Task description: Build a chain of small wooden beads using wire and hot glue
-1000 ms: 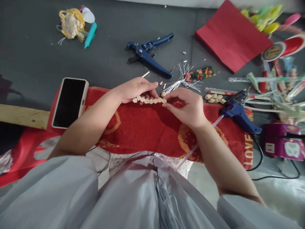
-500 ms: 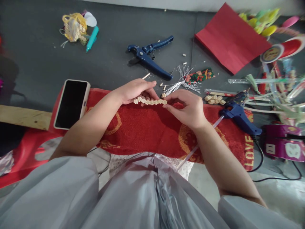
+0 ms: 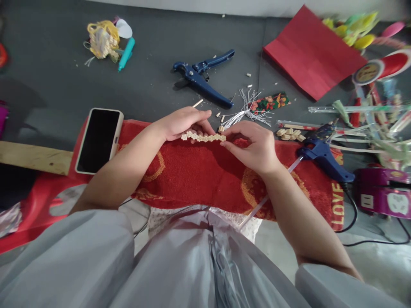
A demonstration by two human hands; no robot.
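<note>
**Where a dark grey table is fronted by a red towel, a pale strip is held up**

Towel: patterned in orange, lettered "LOVE" at its right end. Red paper is laid at the table's far right, a spool of red ribbon being placed just beside its right corner. Blue cutter, its handles spread, is set down beyond the hands. Blue glue gun is rested across the towel's right end; phone, dark-screened, is laid at the left end.

Right hand: right end of the strip is pinched between thumb and index finger. Left hand: fingers are curled behind the strip, thumb held apart above; whether it is gripped by them cannot be told.

White wires are bundled just past the right hand, ends splayed. Strip: knobbly, slightly wavy, suspended between both hands over the towel's far edge. Short pale pieces are heaped left of the glue gun.
</note>
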